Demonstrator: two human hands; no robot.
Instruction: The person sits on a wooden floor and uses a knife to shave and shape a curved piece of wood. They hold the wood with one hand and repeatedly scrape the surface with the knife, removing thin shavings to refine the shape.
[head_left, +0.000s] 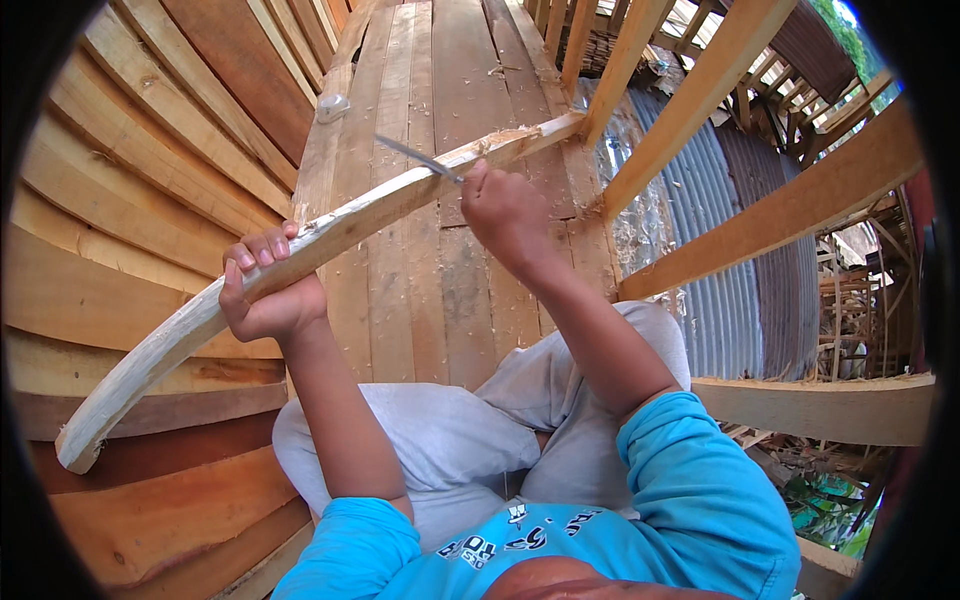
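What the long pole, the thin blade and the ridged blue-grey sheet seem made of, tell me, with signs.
Long pole: wood, bare and rough, by its pale shaved face and browner side.
Thin blade: probably steel, smooth, by its grey sheen.
Ridged sheet: likely corrugated metal, weathered, by its regular ridges and dull tone.

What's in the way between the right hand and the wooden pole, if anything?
Nothing visible blocks the right hand. The knife it holds crosses over the wooden pole in this view; whether they touch is unclear. The left hand grips the pole farther left, away from the knife.
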